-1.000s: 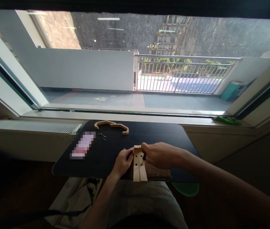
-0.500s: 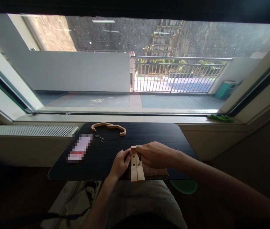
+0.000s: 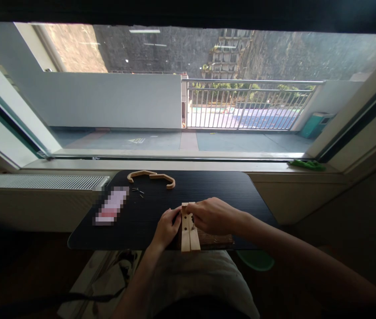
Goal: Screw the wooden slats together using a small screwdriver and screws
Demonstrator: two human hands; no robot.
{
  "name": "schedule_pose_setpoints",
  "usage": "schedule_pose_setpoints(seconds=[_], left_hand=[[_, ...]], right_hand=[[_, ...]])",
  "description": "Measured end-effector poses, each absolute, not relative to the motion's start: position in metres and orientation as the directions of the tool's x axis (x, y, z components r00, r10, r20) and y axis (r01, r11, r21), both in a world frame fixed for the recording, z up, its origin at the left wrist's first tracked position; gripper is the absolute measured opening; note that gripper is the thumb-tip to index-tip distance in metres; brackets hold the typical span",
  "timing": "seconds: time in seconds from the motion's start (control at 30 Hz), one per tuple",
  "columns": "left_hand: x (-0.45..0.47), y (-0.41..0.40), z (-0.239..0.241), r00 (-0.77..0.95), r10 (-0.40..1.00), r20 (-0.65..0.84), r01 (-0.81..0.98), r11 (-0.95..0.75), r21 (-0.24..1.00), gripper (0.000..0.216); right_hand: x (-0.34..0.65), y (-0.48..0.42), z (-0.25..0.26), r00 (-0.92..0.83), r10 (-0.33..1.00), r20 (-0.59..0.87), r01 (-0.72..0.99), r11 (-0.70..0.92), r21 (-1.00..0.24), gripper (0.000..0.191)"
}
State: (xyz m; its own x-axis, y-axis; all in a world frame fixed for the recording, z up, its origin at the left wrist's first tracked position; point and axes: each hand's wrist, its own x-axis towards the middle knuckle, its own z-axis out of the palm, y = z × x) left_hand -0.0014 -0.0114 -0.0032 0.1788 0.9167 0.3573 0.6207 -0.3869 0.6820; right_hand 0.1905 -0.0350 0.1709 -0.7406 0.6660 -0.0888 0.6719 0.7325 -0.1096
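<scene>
The right hand (image 3: 213, 215) grips a mostly hidden tool (image 3: 193, 219) over wood (image 3: 190, 241) at the near edge of the table (image 3: 124, 232); the left hand (image 3: 167, 227) touches the wood's left side, its grip unclear.

Passage between wooden hooks (image 3: 159, 176) and right hand (image 3: 213, 215)

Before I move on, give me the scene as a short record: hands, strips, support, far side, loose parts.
Left hand: against the left side of the light wooden strips
Right hand: holding a small dark item, mostly hidden, over the right strip
Strips: side by side, two dark holes visible in the left one
Beneath: brown board, showing at the right
Far side: two curved wooden pieces on the black table
Loose parts: small metal pieces, nearer than the curved ones
</scene>
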Motion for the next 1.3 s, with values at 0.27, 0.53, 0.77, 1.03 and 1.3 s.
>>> schedule_pose_setpoints(seconds=[0.27, 0.53, 0.77, 1.03, 1.3], left_hand=[[-0.002, -0.012, -0.001, 0.176, 0.925, 0.338, 0.623, -0.370, 0.689, 0.032], [-0.001, -0.014, 0.002, 0.162, 0.940, 0.299, 0.597, -0.335, 0.729, 0.032], [-0.001, -0.018, 0.003, 0.181, 0.936, 0.303, 0.612, -0.348, 0.710, 0.035], [0.003, -0.020, 0.007, 0.168, 0.933, 0.318, 0.630, -0.350, 0.693, 0.038], [0.004, -0.020, 0.000, 0.141, 0.935, 0.325, 0.640, -0.337, 0.691, 0.038]], right_hand=[[0.188, -0.039, 0.172, -0.714, 0.693, -0.101, 0.700, 0.711, -0.073, 0.025], [0.187, -0.040, 0.173, -0.702, 0.702, -0.123, 0.712, 0.700, -0.066, 0.018], [0.190, -0.037, 0.173, -0.688, 0.709, -0.153, 0.724, 0.686, -0.074, 0.017], [0.193, -0.035, 0.167, -0.680, 0.726, -0.104, 0.733, 0.676, -0.072, 0.018], [0.190, -0.037, 0.170, -0.633, 0.760, -0.147, 0.773, 0.631, -0.065, 0.025]])
